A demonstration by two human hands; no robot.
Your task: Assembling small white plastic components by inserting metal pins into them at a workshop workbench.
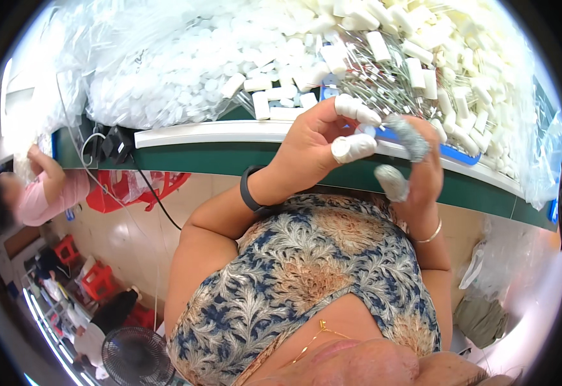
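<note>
At the bench (223, 134), the left hand (307, 143) pinches a small translucent disc (366, 130), facing and long axis unclear; the right hand (426, 167) gapes.

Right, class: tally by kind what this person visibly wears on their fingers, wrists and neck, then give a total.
Finger covers: 4
Dark wristband: 1
Bracelet: 1
Necklace: 1
Total: 7

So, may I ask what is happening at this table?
The person's left hand pinches a small translucent piece between finger and thumb. The right hand is close beside it, its finger and thumb apart. Beyond them lie white cylinders, thin metal pins and, to the left, many translucent discs.
</note>
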